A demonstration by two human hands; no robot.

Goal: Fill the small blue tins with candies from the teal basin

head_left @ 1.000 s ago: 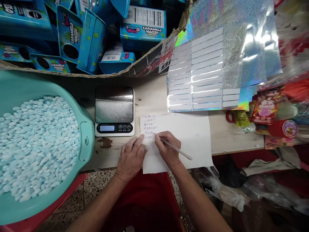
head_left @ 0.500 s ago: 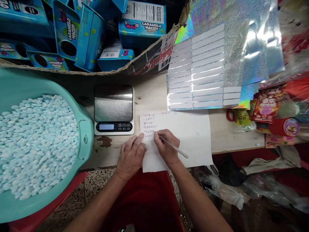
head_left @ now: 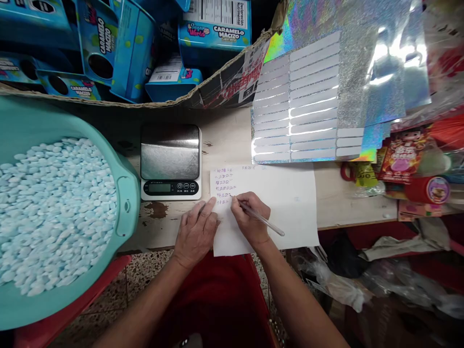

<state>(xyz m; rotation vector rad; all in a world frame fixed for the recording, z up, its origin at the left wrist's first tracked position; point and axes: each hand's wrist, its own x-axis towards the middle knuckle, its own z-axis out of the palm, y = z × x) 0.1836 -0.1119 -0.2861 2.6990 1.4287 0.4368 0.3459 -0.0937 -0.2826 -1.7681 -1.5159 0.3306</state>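
A white sheet of paper lies at the table's front edge, with rows of purple handwritten characters and tally marks at its upper left. My right hand is closed around a clear-barrelled pen, its tip at the fifth row of writing. Flat beside it, my left hand has its fingers stretched out, the fingertips at the paper's left edge. Just above the left hand sits a digital kitchen scale with a bare metal plate; its display looks dark and I cannot read it.
At left stands a turquoise basin full of pale blue candies. A cardboard box of blue candy tins fills the back. Silvery label sheets lie at back right, near a red candy packet. Plastic bags hang below right.
The pen tip has made a small stroke in the fifth row. The scale's display has gone from lit to dark. My left hand stays in place; the view has shifted slightly.
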